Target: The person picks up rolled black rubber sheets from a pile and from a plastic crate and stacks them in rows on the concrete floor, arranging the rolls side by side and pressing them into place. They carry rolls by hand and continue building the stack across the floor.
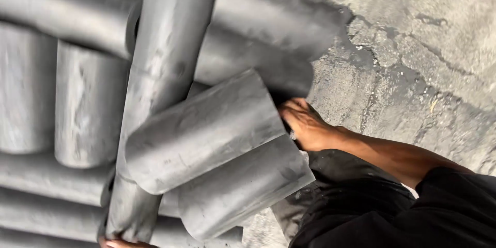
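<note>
A pile of dusty grey cylinders fills the left and middle of the view. My right hand (pixel 306 125) grips the right end of a short thick grey cylinder (pixel 204 132), with the fingers curled behind its end face. This cylinder lies tilted on top of another short one (pixel 243 191). A long grey cylinder (pixel 163 80) runs across the pile from top to bottom. Only the fingertips of my left hand (pixel 123 243) show at the bottom edge, wrapped on this long cylinder's lower end. A black sleeve (pixel 444 201) covers my right upper arm.
More grey cylinders (pixel 88 106) lie stacked side by side at the left and top (pixel 279 15). Cracked, sooty concrete ground (pixel 413 57) spreads over the right half. Dark clothing (pixel 356 212) fills the bottom right.
</note>
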